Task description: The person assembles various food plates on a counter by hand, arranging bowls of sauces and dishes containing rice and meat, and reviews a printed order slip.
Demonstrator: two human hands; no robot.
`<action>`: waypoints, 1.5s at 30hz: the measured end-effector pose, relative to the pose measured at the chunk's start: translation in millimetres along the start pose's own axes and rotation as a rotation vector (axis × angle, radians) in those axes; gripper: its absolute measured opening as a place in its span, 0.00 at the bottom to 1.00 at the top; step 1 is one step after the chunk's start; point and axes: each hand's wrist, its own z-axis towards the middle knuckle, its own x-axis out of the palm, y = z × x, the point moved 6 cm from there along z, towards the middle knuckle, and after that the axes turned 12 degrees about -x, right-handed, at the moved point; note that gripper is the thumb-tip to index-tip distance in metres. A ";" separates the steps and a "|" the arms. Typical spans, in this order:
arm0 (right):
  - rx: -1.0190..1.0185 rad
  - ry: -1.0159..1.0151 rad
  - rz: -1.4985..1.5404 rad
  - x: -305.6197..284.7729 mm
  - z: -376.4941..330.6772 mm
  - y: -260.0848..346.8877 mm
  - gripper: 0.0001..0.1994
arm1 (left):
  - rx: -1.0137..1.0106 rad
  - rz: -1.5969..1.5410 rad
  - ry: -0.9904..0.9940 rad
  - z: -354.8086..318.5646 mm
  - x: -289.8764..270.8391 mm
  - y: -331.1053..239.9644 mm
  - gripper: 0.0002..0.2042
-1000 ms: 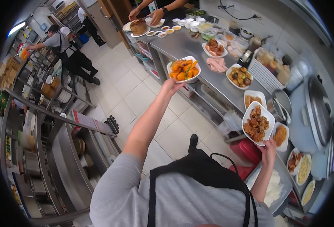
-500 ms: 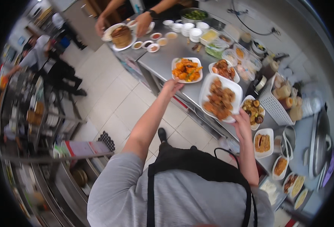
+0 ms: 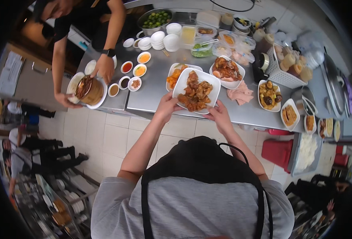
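Both my hands hold a white square plate (image 3: pixel 214 84) heaped with browned fried pieces (image 3: pixel 196 93) that look like chicken. My left hand (image 3: pixel 167 106) grips its near left corner, and my right hand (image 3: pixel 220 116) pinches the near right edge. Just beyond, partly covered by it, a white plate (image 3: pixel 194 67) of orange-sauced food (image 3: pixel 175 76) rests on the steel counter. To the right stands a white dish of glazed roast meat (image 3: pixel 226 68), and beside it lies a crumpled pink cloth (image 3: pixel 241 94).
At left, a co-worker's hands (image 3: pixel 104 67) hold a plate with a bamboo steamer (image 3: pixel 92 91). Small sauce bowls (image 3: pixel 126 66) and stacked white bowls (image 3: pixel 157 38) line the counter (image 3: pixel 152 95). Rightward are a mushroom dish (image 3: pixel 268 95), a white basket of bottles (image 3: pixel 284 71) and a red bin (image 3: pixel 277 153).
My left hand has let go of the orange-food plate, now on the counter, and has taken hold of the fried-food plate with my right. The view has turned toward the counter.
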 end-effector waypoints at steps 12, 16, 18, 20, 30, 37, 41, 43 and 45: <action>-0.436 -0.318 -1.003 -161.8 38.3 54.3 0.07 | -0.170 0.076 0.228 19.0 12.5 -12.1 0.21; -0.575 -0.147 -0.727 -120.6 52.1 101.5 0.07 | -0.167 0.226 0.227 23.9 27.8 -26.9 0.21; -0.614 0.009 -0.633 -84.0 58.7 109.9 0.06 | -0.181 0.260 0.247 27.1 38.7 -27.8 0.21; -0.565 0.064 -0.615 -66.5 66.5 105.5 0.05 | -0.188 0.296 0.266 32.4 48.8 -28.5 0.21; -0.565 -0.064 -1.249 -59.9 45.8 128.5 0.02 | -0.282 0.225 0.362 61.0 64.4 -20.6 0.19; -0.379 -0.158 -1.396 -85.4 14.9 119.8 0.04 | -0.321 0.187 0.395 77.3 45.2 -13.6 0.19; -0.730 -0.389 -1.348 -66.3 1.3 112.1 0.06 | -0.287 0.154 0.358 85.6 39.3 -16.6 0.19; -0.758 -0.295 -1.360 -11.3 -10.4 114.7 0.11 | -0.284 0.117 0.306 86.0 37.5 -16.8 0.19; -0.737 -0.221 -1.430 27.9 -9.2 113.4 0.14 | -0.276 0.115 0.311 87.0 39.0 -17.1 0.18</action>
